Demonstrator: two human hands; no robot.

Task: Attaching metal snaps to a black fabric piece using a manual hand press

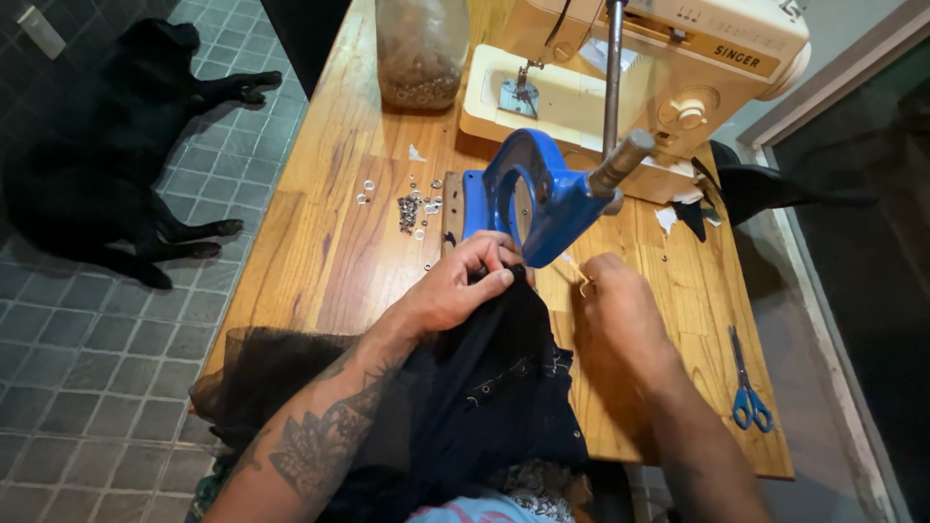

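Observation:
My left hand (pixel 460 281) pinches the edge of a black mesh fabric (pixel 484 387) right under the head of a blue hand press (pixel 542 199) on a wooden table (pixel 329 242). My right hand (pixel 615 300) sits just right of the press base, fingers closed on a thin pale stick or small part near the fabric edge. A row of small metal eyelets runs along the dark fabric. The press's grey lever (pixel 620 160) points up and right.
Loose metal eyelets (pixel 412 203) lie left of the press. A cream sewing machine (pixel 639 68) and a clear jar (pixel 421 48) stand at the back. Blue-handled scissors (pixel 746 383) lie at the right edge. A black dog (pixel 107 145) lies on the tiled floor at left.

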